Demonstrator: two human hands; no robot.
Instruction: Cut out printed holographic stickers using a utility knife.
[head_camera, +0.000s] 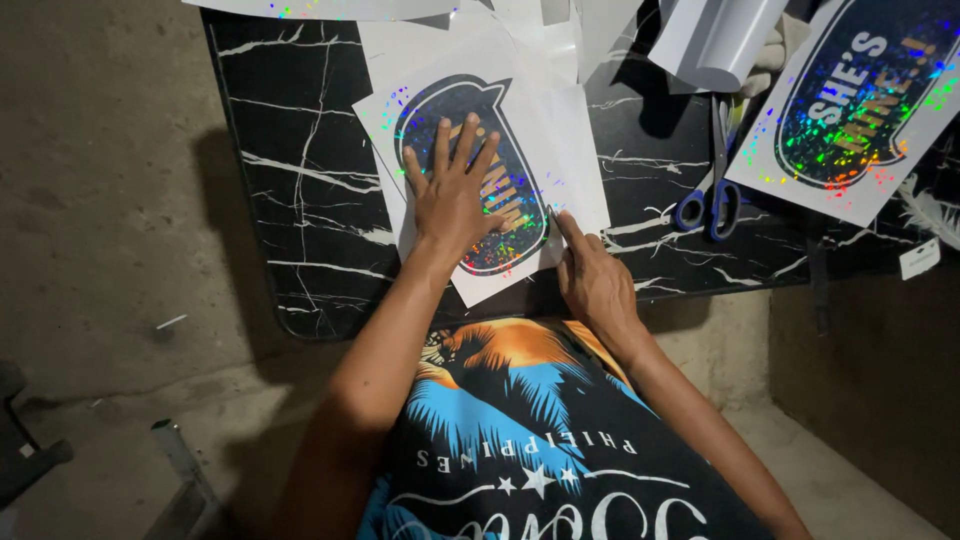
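The spread fingers (462, 140) of the left hand (452, 195) are pressed flat, palm down, on a white sheet printed with a dark speech-bubble shape that glitters in rainbow holographic flecks (480, 165); nothing is gripped, the sheet is merely pinned in place. The right hand (592, 280) is laid at the sheet's lower right edge, its forefinger (565, 228) stretched out and touching that edge, the other fingers curled loosely under; whether anything is pinched beneath them cannot be told. The sheet is judged to be thin, light and limp, with a slick, glossy face that is likely to slide under a palm and to crease or curl if lifted carelessly, so it is best taken by a corner or by the white margin, away from the printed face. It is laid near the front edge of a black table top veined in white like marble (290, 200), over further loose white sheets (520, 30). Its long axis is run from the near right towards the far left, tilted against the table's edge, with the bubble's small notch towards the far end. Well to the right, blue-handled scissors (712, 185) are laid just beside a second holographic printed sheet (860, 100), and a rolled pale sheet (715, 40) is seen at the far edge.
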